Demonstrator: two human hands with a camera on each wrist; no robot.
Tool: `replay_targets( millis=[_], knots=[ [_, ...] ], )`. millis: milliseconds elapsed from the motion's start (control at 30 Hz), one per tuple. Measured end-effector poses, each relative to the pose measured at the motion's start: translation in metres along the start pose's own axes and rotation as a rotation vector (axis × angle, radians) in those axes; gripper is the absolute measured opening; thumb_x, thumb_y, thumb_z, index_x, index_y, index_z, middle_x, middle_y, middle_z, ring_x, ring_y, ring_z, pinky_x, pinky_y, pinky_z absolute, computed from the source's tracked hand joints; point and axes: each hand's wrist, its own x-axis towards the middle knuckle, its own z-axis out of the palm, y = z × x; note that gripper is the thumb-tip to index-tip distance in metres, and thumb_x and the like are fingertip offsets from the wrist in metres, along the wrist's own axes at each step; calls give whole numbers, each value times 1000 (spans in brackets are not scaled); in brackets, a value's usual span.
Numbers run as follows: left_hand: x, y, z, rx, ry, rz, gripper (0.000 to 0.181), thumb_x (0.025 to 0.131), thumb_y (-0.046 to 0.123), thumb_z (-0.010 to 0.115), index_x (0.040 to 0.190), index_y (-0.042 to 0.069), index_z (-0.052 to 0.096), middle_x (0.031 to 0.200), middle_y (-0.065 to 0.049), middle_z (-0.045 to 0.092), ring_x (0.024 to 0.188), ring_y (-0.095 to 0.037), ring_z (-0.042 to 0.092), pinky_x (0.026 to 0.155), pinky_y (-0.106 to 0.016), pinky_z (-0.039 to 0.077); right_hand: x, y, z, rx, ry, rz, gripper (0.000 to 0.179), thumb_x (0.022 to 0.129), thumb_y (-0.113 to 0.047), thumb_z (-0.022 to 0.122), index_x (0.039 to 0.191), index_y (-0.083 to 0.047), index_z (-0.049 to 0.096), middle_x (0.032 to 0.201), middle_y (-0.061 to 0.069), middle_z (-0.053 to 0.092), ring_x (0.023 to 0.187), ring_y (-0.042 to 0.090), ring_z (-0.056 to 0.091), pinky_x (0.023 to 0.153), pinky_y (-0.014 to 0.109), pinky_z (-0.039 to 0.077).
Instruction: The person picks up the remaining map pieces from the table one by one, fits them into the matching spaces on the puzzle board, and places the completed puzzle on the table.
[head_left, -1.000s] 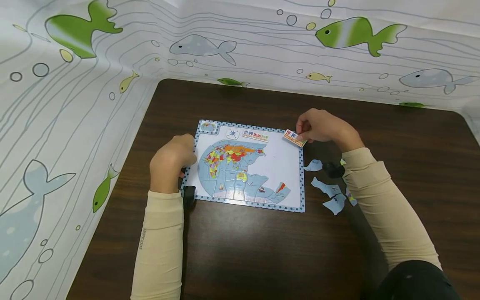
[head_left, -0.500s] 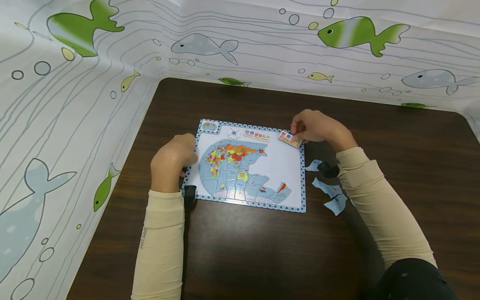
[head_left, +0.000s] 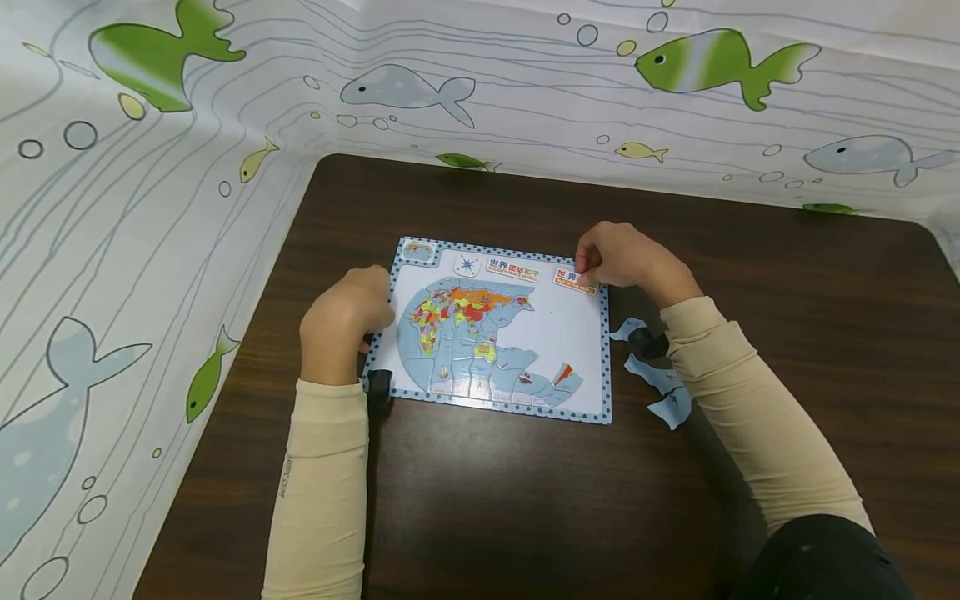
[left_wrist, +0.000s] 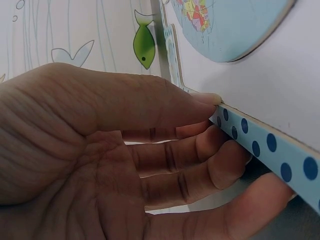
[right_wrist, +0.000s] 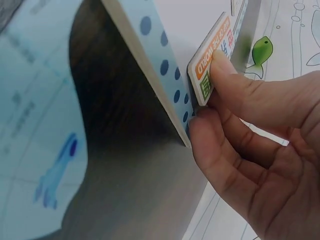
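The board (head_left: 557, 333) lies on the table (head_left: 480, 500), in from its far-left corner. The left hand (head_left: 347, 312) has its grip on the side facing the table's left edge; the right hand's (head_left: 633, 260) grip pinches the title piece (head_left: 567, 277) at the board's far-right corner. Loose blue pieces (head_left: 651, 375) lie nearer the table's right edge.

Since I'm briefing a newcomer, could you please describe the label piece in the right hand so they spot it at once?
On the dark table lies a blue-bordered puzzle board. Near its far right corner, the right hand pinches a rectangular label piece. Its orange band reading "THE WORLD" sets it apart from the neighbouring label.
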Motion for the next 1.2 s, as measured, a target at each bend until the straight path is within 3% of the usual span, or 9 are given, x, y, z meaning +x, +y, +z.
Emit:
replay_targets(
  millis=[367, 867, 1200],
  knots=[
    [1, 0, 0, 5, -11, -2, 46, 103, 5, 57, 145, -9, 47, 127, -31, 58, 66, -28, 66, 52, -29, 58, -3, -2, 1, -34, -10, 2, 9, 98, -8, 77, 103, -4, 71, 101, 16, 68, 92, 31, 61, 80, 42, 54],
    [0, 1, 0, 0, 0, 4, 46, 102, 5, 60, 144, -10, 48, 126, -32, 58, 68, -29, 66, 53, -29, 59, -11, 3, 2, 11, 46, 21, 16, 98, -12, 79, 105, -3, 67, 102, 17, 68, 93, 32, 61, 83, 45, 53],
    [-1, 1, -1, -3, -8, 3, 45, 103, 5, 57, 144, -9, 47, 126, -31, 58, 67, -29, 66, 52, -28, 58, -22, 11, 0, 5, 22, 33, 15, 98, -10, 77, 107, -3, 68, 102, 17, 68, 91, 30, 60, 76, 41, 52]
  ],
)
